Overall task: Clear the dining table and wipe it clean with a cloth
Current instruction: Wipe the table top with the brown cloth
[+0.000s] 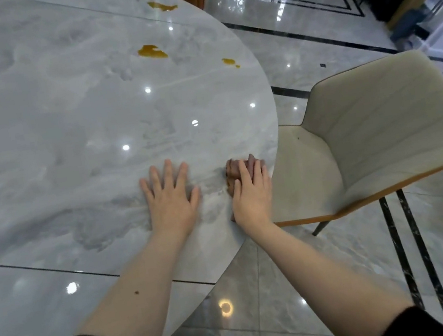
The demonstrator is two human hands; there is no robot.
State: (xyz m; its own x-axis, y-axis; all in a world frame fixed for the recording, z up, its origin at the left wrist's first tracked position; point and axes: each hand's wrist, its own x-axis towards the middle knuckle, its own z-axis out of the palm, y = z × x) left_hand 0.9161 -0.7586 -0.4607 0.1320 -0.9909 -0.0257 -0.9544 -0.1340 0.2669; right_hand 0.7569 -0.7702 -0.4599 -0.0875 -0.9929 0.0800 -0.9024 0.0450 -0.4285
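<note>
We judge the clearing part done — nothing we can see stands on the marble counter (47, 122), no dishes or cups anywhere in the part that shows. What is left is the wiping, and it looks only begun.

Our right hand (250, 192) lies flat on the brownish cloth (232, 170), fingers straight and pressing it down rather than curled round it; the cloth sits at the counter's near right rim, just beside the pale chair (381, 125) that stands off that edge. Our left hand (169, 196) rests palm-down on the bare counter, fingers spread and holding nothing, just to the left of the cloth and apart from it — a brace, we think.

Three amber spills are left on the counter, all well beyond the cloth toward the far side: the nearest spill (229, 62) close to the right rim, the middle spill (152, 51) further in, and the farthest spill (162, 5) near the counter's far edge. None is touched by the cloth.

So we reckon the cloth has to travel away from us along the right rim to take up each spill, and then pass over the rest of the counter.
</note>
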